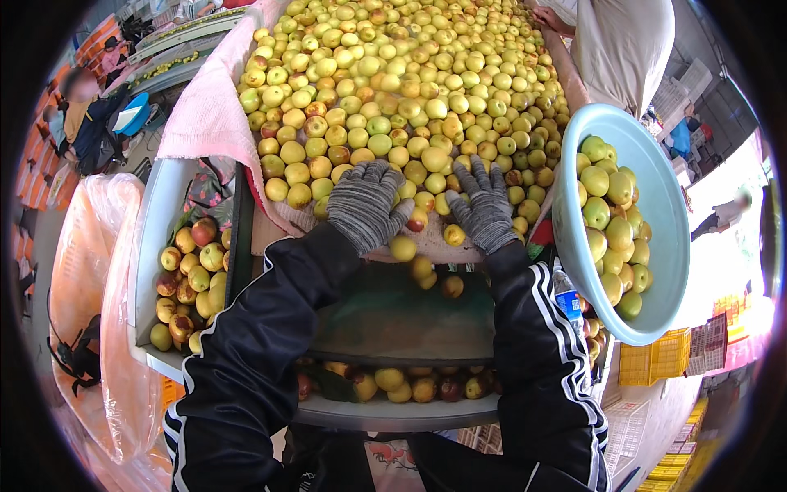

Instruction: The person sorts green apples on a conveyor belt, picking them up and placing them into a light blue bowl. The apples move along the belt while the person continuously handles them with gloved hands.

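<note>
A broad heap of yellow-green jujubes [381, 80], some with brown patches, covers a bed lined with pink towelling [203, 117]. My left hand [366, 206], in a grey striped knit glove, rests palm down on the heap's near edge, thumb apart from the fingers. Beside it, my right hand [482, 206], gloved alike, spreads its fingers over more fruit. Neither hand grips anything, though the palms are hidden. Between my wrists, a few loose jujubes [452, 286] are over a dark green surface [406, 326]; whether they touch it I cannot tell.
At right, a light-blue basin [667, 203] of jujubes stands tilted above a labelled bottle [569, 304]. Browner fruit fills a left tray [144, 258] and front trough [393, 413]. A plastic-lined container [120, 295] is at left. Another person's hand [553, 19] touches the bed's far-right edge.
</note>
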Demonstrator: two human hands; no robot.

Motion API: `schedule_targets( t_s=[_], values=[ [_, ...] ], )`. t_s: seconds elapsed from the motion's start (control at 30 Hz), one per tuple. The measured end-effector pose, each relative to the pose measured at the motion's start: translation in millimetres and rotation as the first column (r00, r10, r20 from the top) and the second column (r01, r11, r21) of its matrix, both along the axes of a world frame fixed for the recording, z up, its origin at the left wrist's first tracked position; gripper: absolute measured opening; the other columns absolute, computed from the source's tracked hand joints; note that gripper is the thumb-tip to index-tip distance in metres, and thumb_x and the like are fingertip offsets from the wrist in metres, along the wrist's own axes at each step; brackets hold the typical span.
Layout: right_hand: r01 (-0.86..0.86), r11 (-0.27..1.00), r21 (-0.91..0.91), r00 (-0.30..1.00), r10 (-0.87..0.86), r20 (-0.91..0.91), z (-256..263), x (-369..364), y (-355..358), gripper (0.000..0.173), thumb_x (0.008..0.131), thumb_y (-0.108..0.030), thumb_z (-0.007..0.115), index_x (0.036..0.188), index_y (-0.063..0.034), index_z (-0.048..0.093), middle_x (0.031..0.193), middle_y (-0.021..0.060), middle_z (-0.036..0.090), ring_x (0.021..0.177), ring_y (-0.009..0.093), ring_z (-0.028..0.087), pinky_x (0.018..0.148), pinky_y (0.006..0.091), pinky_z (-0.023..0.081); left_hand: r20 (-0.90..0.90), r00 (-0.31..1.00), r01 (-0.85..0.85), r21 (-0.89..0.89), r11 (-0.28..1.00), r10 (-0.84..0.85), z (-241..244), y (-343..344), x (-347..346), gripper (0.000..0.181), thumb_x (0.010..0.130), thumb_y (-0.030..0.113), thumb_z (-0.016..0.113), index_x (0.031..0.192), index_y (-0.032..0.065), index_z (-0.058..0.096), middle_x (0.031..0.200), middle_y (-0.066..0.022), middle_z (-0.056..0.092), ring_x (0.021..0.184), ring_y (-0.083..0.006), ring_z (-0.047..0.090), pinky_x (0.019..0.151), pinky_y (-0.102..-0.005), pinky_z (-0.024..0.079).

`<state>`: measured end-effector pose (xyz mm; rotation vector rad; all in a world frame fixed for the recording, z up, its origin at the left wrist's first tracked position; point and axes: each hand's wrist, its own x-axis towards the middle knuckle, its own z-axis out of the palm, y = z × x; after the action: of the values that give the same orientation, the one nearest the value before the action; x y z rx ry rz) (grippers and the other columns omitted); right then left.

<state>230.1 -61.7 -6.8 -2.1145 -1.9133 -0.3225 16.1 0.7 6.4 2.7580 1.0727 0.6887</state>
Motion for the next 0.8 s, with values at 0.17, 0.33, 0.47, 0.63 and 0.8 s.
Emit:
schedule_targets(
  t_s=[0.17, 0.33, 0.47, 0.63, 0.8],
  values=[
    [-0.290, 0.949, 0.127, 0.904, 0.315, -0.289, 2, -3, -1, 0.031, 0.079, -0.026, 0.062, 0.109, -0.0150, 0.062, 0.120, 0.0104, 0.055, 0.117, 0.030, 0.044, 0.102, 0.0396, 0.032, 0.051, 0.998, -0.050, 0.293, 0.955, 0.037, -10, -2, 2, 0.056, 0.079, 0.045, 0.056, 0.118, 0.0055, 0.052, 0.126, -0.0171, 0.045, 0.115, -0.0342, 0.043, 0.099, -0.0459, 0.029],
    [-0.095, 0.884, 0.458, 0.919, 0.254, -0.301, -4, 4, 3, 0.020, 0.077, -0.017, 0.061, 0.093, -0.0058, 0.064, 0.101, 0.0129, 0.061, 0.100, 0.031, 0.053, 0.092, 0.0397, 0.039, -0.102, 0.995, 0.016, 0.217, 0.976, 0.006, -8, -1, -2, 0.052, 0.079, 0.045, 0.056, 0.112, 0.0059, 0.057, 0.122, -0.0165, 0.049, 0.112, -0.0331, 0.045, 0.099, -0.0451, 0.030],
    [0.145, 0.926, 0.348, 0.988, -0.115, -0.106, -10, 20, 4, 0.040, 0.079, -0.028, 0.058, 0.114, -0.0093, 0.056, 0.121, 0.0180, 0.049, 0.114, 0.037, 0.042, 0.098, 0.0480, 0.031, -0.068, 0.997, 0.046, -0.019, 0.999, -0.047, 7, -4, -2, 0.042, 0.078, 0.040, 0.059, 0.103, 0.0063, 0.060, 0.110, -0.0158, 0.055, 0.102, -0.0316, 0.051, 0.092, -0.0447, 0.036],
    [0.089, 0.991, 0.102, 0.992, -0.097, 0.077, -11, 13, 3, 0.050, 0.085, -0.041, 0.049, 0.128, -0.0161, 0.046, 0.136, 0.0169, 0.036, 0.126, 0.036, 0.030, 0.104, 0.0518, 0.018, -0.004, 1.000, 0.018, -0.055, 0.998, -0.018, 11, -5, 2, 0.038, 0.077, 0.036, 0.061, 0.102, 0.0077, 0.060, 0.107, -0.0141, 0.055, 0.100, -0.0312, 0.052, 0.090, -0.0448, 0.037],
    [-0.081, 0.994, -0.075, 0.975, 0.094, 0.202, 4, -6, -4, 0.050, 0.084, -0.042, 0.051, 0.128, -0.0195, 0.046, 0.139, 0.0095, 0.036, 0.127, 0.032, 0.030, 0.106, 0.0495, 0.016, 0.016, 0.998, 0.050, 0.168, 0.984, -0.054, -4, -4, 1, 0.058, 0.079, 0.044, 0.057, 0.126, 0.0127, 0.046, 0.131, -0.0154, 0.041, 0.122, -0.0354, 0.035, 0.102, -0.0479, 0.025]
  ],
)
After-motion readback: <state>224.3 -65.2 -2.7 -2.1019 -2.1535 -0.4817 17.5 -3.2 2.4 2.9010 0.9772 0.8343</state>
